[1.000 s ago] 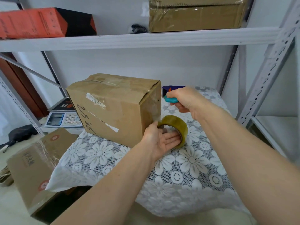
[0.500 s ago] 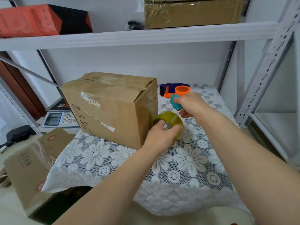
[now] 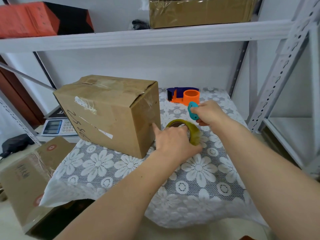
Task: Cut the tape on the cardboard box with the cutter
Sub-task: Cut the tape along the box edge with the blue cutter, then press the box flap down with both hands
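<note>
A taped brown cardboard box [image 3: 107, 113] stands on a white lace-covered shelf [image 3: 199, 184], with clear tape across its top and right end. My left hand [image 3: 174, 141] grips a roll of yellowish packing tape [image 3: 192, 130] just right of the box, its forefinger touching the box's right end. My right hand [image 3: 207, 113] holds a small teal cutter [image 3: 192, 110] above the roll, a little right of the box. I cannot make out any tape strip between roll and box.
An orange and dark blue tape dispenser [image 3: 185, 97] sits at the back of the shelf. A calculator [image 3: 58, 126] and another cardboard box [image 3: 29, 172] lie lower left. Upper shelf [image 3: 155, 34] holds a red box and a wrapped carton. A grey upright post [image 3: 280, 66] stands right.
My right hand brought the teal cutter from behind the box toward me, over the roll. My left hand turned palm-down over the tape roll, forefinger now on the box end.
</note>
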`<state>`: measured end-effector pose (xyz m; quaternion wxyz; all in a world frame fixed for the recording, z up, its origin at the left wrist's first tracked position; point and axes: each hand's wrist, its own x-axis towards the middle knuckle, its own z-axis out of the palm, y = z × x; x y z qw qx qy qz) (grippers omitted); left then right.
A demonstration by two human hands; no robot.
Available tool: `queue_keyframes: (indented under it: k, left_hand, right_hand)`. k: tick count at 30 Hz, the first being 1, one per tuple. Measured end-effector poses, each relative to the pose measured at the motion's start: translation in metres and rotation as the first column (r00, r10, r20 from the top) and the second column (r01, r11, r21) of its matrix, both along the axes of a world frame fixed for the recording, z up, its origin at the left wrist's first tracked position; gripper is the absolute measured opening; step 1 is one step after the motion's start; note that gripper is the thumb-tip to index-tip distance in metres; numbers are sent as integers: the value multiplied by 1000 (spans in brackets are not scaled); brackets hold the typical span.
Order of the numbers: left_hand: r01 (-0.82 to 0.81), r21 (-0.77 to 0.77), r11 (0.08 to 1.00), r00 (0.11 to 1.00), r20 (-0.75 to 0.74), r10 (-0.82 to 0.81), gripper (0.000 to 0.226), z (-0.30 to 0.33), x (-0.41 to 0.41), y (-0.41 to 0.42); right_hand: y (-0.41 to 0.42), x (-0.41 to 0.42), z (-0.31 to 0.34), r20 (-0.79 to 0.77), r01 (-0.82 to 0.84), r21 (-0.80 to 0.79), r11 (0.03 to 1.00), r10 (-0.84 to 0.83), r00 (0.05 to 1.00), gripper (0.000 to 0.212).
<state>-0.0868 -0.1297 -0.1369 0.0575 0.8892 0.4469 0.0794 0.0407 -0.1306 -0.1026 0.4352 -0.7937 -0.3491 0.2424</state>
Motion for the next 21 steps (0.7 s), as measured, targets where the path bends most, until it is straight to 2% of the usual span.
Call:
queue_keyframes:
  k: [7, 12, 14, 17, 21]
  left_hand:
    - [21, 59, 998, 995, -100, -15, 39, 6, 3, 1]
    - [43, 154, 987, 999, -8, -42, 22, 3, 8, 5]
    - [40, 171, 984, 998, 46, -49, 23, 0, 10, 4]
    - [19, 159, 987, 994, 103, -36, 27, -6, 13, 4]
    - [56, 73, 996, 998, 30, -58, 32, -15, 18, 4]
  right_hand:
    - [2, 11, -13, -16, 46, 3, 999, -46, 999, 30]
    - [3, 22, -28, -44, 93, -14, 996, -93, 995, 30]
    - [3, 26, -33, -35, 116, -49, 992, -117, 992, 27]
    - [0, 30, -39, 27, 126, -147, 981, -123, 992, 22]
    - [-2, 29, -51, 53, 105, -235, 966, -95, 994, 28]
